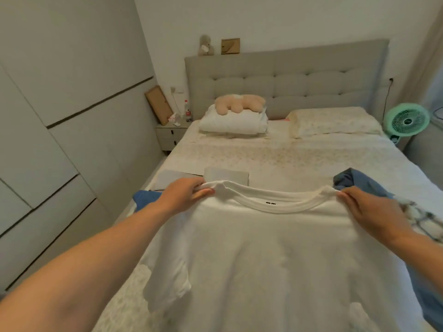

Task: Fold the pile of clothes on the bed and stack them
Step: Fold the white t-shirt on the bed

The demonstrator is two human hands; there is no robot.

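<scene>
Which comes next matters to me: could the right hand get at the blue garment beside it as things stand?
Probably yes, once it lets go. The right hand pinches the white T-shirt at the shoulder, so it is occupied. The blue garment lies just beyond it on the bed, with nothing between.

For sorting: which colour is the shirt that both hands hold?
White cotton T-shirt, head view.

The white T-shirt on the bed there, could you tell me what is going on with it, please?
A person is holding the white T-shirt by its shoulders, the left hand pinching one side of the collar and the right hand the other, with the shirt spread out over the bed. It is not folded yet. Flat folded pieces lie just beyond it, and blue clothes wait at the right.
</scene>
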